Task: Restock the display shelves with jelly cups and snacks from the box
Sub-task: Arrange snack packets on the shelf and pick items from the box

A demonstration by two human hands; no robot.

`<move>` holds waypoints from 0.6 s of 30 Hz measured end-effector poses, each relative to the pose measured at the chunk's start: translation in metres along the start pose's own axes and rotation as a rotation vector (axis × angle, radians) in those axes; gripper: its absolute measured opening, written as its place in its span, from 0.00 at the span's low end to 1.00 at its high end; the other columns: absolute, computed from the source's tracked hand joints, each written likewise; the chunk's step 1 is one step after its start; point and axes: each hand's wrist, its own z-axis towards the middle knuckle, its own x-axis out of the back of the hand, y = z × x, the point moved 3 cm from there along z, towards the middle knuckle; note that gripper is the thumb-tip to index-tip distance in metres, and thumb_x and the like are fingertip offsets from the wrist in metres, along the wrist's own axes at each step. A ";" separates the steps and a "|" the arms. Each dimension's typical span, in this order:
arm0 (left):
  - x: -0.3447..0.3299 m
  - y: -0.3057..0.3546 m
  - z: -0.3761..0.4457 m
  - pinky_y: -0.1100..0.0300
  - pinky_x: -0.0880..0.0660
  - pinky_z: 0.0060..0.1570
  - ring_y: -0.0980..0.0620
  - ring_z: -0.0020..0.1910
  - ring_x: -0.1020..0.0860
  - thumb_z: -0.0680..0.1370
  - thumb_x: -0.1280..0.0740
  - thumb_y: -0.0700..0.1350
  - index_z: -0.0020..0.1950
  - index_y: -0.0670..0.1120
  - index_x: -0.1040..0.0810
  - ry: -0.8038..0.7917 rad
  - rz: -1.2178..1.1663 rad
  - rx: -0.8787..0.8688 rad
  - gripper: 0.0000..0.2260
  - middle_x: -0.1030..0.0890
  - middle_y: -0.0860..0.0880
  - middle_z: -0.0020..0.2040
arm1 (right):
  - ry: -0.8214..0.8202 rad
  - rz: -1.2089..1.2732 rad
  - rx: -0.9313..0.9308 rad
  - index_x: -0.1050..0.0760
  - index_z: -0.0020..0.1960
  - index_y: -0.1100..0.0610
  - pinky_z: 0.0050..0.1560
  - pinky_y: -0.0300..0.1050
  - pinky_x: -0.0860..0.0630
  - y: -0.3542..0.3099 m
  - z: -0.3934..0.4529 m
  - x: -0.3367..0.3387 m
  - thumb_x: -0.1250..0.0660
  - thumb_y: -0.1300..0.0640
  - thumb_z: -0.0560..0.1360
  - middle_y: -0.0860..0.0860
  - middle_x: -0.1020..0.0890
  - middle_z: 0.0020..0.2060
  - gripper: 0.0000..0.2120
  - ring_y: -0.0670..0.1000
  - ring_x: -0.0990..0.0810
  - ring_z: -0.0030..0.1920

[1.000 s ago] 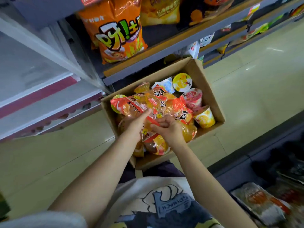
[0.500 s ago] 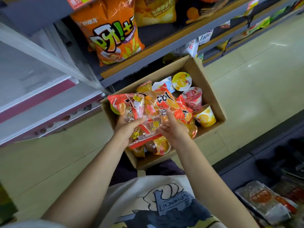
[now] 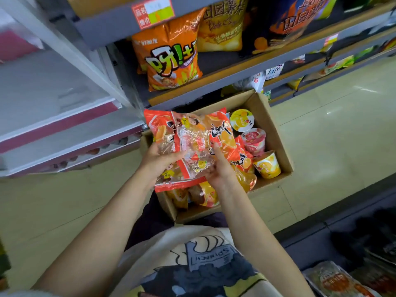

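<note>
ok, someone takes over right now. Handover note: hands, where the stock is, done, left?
Left hand and right hand: both hold the orange-red clear plastic jelly bags above the open brown cardboard box.
Box: on the floor below the grey snack shelf; yellow and pink jelly cups and more bags inside.
Done: bags lifted out.
Left: shelve them, then the rest.

I crouch in a shop aisle on a pale yellowish tiled floor (image 3: 334, 133) that catches soft glare from overhead light. Ahead of me runs grey metal shelving with a tan front strip (image 3: 225, 73); a red price label (image 3: 153, 11) hangs on the edge above. To my left stands a white unit with dark red trim (image 3: 60, 123). At lower right is a dark low shelf (image 3: 317, 239).
</note>
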 end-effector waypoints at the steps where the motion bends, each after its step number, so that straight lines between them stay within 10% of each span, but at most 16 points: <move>1: 0.002 0.001 -0.002 0.53 0.22 0.55 0.51 0.57 0.19 0.54 0.16 0.62 0.68 0.53 0.28 0.009 0.008 -0.012 0.46 0.20 0.53 0.62 | 0.002 -0.014 0.020 0.22 0.47 0.58 0.29 0.38 0.36 -0.004 0.000 0.002 0.27 0.46 0.75 0.48 0.29 0.27 0.15 0.44 0.35 0.22; 7: 0.031 0.005 -0.016 0.59 0.29 0.55 0.52 0.57 0.26 0.68 0.21 0.54 0.69 0.53 0.31 0.098 -0.088 -0.075 0.33 0.28 0.53 0.64 | 0.020 -0.121 0.251 0.23 0.57 0.64 0.23 0.37 0.33 -0.027 -0.030 0.014 0.23 0.55 0.72 0.55 0.19 0.37 0.19 0.45 0.30 0.23; 13: 0.116 0.000 -0.030 0.45 0.36 0.70 0.43 0.74 0.34 0.70 0.23 0.57 0.79 0.49 0.40 0.165 -0.092 -0.075 0.42 0.35 0.47 0.77 | -0.199 -0.347 0.409 0.24 0.64 0.63 0.56 0.58 0.20 -0.014 -0.065 -0.008 0.23 0.60 0.70 0.58 0.15 0.55 0.24 0.60 0.16 0.54; 18: 0.208 -0.015 -0.053 0.46 0.34 0.68 0.42 0.73 0.33 0.69 0.23 0.58 0.79 0.50 0.40 0.143 -0.067 -0.102 0.43 0.36 0.45 0.78 | -0.297 -0.724 0.408 0.20 0.43 0.57 0.50 0.54 0.20 0.044 -0.086 -0.076 0.18 0.54 0.63 0.57 0.16 0.42 0.14 0.60 0.18 0.44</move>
